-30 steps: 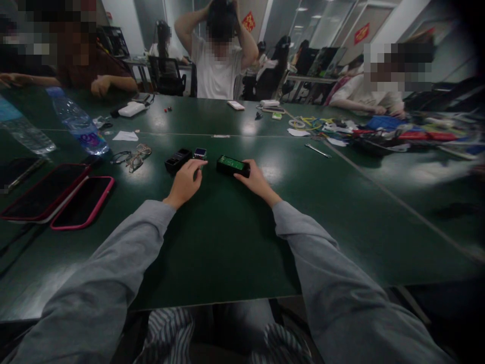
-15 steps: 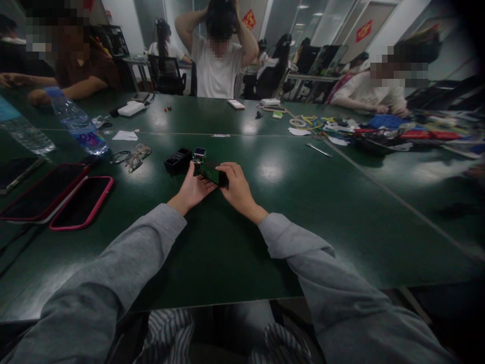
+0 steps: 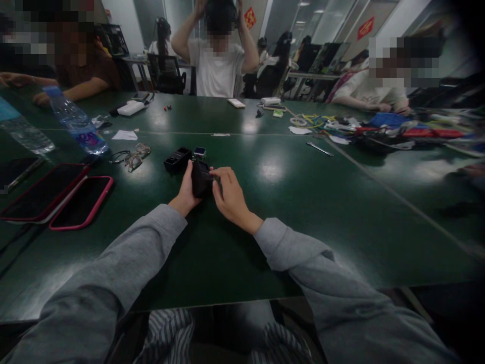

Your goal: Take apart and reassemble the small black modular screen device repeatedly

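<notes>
Head view: Past two grey sleeves (image 3: 131, 250), we find one black case (image 3: 200, 183) between two hands, held tilted over the green surface (image 3: 223, 263). A moment ago its green circuit board showed; now the board is out of sight and dark walls face us, which we judge puts a different side of the case under the right fingers. The left hand (image 3: 185, 191) is wrapped around its left side. The right hand (image 3: 232, 199) bends thumb and fingers to its right edge; whether they grip or merely touch, we cannot tell.

At left we count one pink-rimmed phone (image 3: 83, 202) and one red-edged device (image 3: 47, 191). Just past the held case are one second black box (image 3: 178, 160) and one small screen module (image 3: 199, 151). Left of these lies one pair of glasses (image 3: 135, 159), near one purple-labelled bottle (image 3: 81, 124) and one blue-labelled bottle (image 3: 28, 132). One wrench (image 3: 319, 148) lies at right, before a cable heap (image 3: 316, 120) too tangled for us to count. Farther off, beyond one white-edged phone (image 3: 236, 103), we see three people (image 3: 215, 71) along the far side, the middle one with both arms raised.
</notes>
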`<state>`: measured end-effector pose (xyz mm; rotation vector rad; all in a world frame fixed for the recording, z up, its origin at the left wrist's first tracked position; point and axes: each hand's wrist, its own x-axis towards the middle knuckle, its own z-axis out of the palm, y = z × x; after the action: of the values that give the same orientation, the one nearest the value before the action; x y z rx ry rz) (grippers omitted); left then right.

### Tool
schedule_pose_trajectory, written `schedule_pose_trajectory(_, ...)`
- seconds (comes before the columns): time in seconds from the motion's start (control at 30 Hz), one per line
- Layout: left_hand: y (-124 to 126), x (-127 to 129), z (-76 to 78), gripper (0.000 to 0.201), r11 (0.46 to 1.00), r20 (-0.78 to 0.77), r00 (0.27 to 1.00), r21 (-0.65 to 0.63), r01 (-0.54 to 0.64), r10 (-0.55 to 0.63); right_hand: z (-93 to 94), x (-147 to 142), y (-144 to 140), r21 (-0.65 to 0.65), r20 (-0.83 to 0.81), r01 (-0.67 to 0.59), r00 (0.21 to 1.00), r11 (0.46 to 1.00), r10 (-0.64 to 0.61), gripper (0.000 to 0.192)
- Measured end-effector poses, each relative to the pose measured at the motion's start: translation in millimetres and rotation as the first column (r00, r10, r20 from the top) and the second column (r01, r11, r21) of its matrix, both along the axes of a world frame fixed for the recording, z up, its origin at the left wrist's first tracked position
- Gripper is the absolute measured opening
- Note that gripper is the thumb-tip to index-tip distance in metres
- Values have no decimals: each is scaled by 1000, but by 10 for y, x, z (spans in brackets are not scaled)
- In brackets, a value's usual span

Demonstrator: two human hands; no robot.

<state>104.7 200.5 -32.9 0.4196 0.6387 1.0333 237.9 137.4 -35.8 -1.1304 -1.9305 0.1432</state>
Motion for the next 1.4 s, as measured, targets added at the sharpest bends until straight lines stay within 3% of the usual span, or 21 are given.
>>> schedule_pose_trajectory(0.03, 5, 7, -5, 63, 1000, -6, 1000, 3, -2, 2, -14, -14, -5, -41, -10, 3, 1000, 999, -3, 33)
schedule_pose_trajectory(0.2, 16, 52, -24, 66, 1000, -15, 1000, 8, 12, -12, -135, -125, -25, -141, -46, 49, 997, 989, -56, 68)
schedule_pose_trajectory(0.3, 25, 61, -49, 65, 1000, -15, 1000, 19, 19, -19, -187, -169, -27, -166, -107, 60, 991, 984, -79, 70)
schedule_pose_trajectory(0.47, 41, 49, -84, 69, 999, 1, 1000, 26, 24, -24, -195, -173, -23, -253, -100, -38, 995, 967, 13, 67)
schedule_pose_trajectory(0.7, 66, 59, -120, 81, 998, -18, 1000, 55, 7, -6, -165, -161, -51, -215, -76, 15, 997, 977, -32, 64)
schedule_pose_trajectory(0.87, 56, 36, -113, 78, 994, -50, 997, 88, -58, 62, -68, -124, -87, -67, -114, 92, 989, 994, -99, 62)
schedule_pose_trajectory(0.97, 59, 11, -108, 74, 994, -41, 997, 91, -55, 59, -15, -31, -28, 8, -107, 127, 986, 992, -125, 63)
schedule_pose_trajectory(1.13, 58, -26, -82, 66, 999, 102, 994, 17, -43, 41, -20, 336, 283, 60, -29, 236, 972, 970, -235, 61)
schedule_pose_trajectory(1.27, 35, -28, -34, 65, 999, 116, 992, -31, -45, 48, -122, 670, 541, -19, 41, 371, 928, 928, -370, 58)
schedule_pose_trajectory(1.4, 17, -20, -7, 65, 998, 95, 994, -54, -44, 49, -256, 806, 639, -78, 118, 457, 887, 886, -447, 53)
